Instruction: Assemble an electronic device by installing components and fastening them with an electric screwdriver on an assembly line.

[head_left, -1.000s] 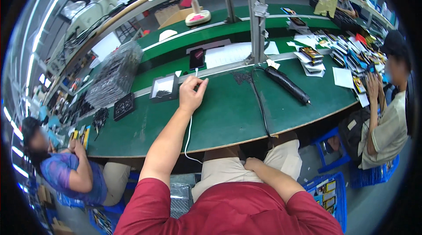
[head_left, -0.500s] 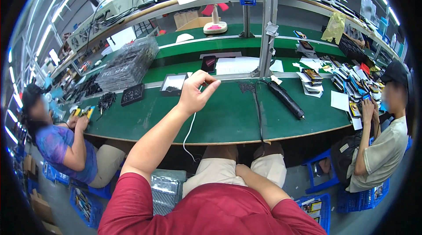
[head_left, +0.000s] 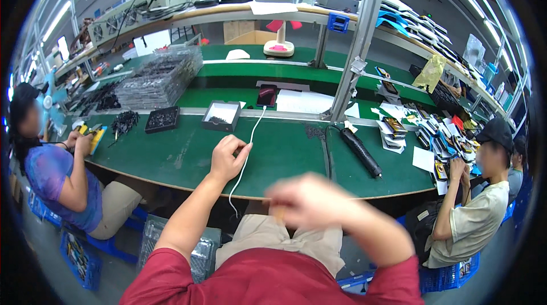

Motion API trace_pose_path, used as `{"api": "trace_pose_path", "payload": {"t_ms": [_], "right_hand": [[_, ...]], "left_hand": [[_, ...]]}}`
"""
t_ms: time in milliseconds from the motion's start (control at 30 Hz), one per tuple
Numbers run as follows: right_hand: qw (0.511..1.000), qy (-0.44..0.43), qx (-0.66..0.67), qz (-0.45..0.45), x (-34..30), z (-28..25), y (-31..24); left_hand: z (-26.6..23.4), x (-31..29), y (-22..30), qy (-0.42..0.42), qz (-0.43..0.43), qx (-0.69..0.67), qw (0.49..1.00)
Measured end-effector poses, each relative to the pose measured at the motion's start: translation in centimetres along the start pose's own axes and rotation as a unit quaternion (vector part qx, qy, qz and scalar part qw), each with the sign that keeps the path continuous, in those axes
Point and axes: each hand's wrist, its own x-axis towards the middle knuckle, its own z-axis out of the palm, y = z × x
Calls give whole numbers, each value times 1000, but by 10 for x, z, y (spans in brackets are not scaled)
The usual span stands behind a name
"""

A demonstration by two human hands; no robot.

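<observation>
My left hand [head_left: 229, 157] hovers over the near part of the green bench [head_left: 290, 157], fingers curled and thumb against them. Its fingertips meet the white cable [head_left: 254, 128] in the picture; whether they pinch it or hold something tiny cannot be made out. From a dark phone [head_left: 266, 95] the cable runs down past the bench edge. Smeared by motion, my right hand [head_left: 310, 199] is above my lap at the front edge, its fingers unclear. On the bench to its right lies a black electric screwdriver [head_left: 360, 153] with a cord.
Beyond my left hand stand an open box with small black parts [head_left: 222, 125] and a black tray [head_left: 163, 120]. Clear plastic trays [head_left: 156, 80] are stacked at left. A metal post [head_left: 360, 43] rises behind the bench. People sit working on both sides; device pieces [head_left: 447, 139] pile up at right.
My left hand has come down and nearer, away from the phone. My right hand has risen from my lap toward the bench edge. The view has shifted somewhat.
</observation>
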Motion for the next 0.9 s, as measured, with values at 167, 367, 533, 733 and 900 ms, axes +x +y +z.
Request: {"api": "trace_pose_path", "payload": {"t_ms": [167,367,533,733,900], "right_hand": [[821,535,-187,-69,140,-218,54],[721,640,-172,201,237,-363,129],[673,724,-142,48,236,-357,117],[815,438,267,-269,67,-176,81],[944,179,277,2,-41,48,53]], "left_hand": [[-4,3,-8,-11,10,14,1000],[1,6,-10,1,-20,10,1000],[-2,5,-6,1,-30,-15,999],[-35,-4,6,63,-64,-106,990],[-56,-15,80,-87,-52,-429,898]]}}
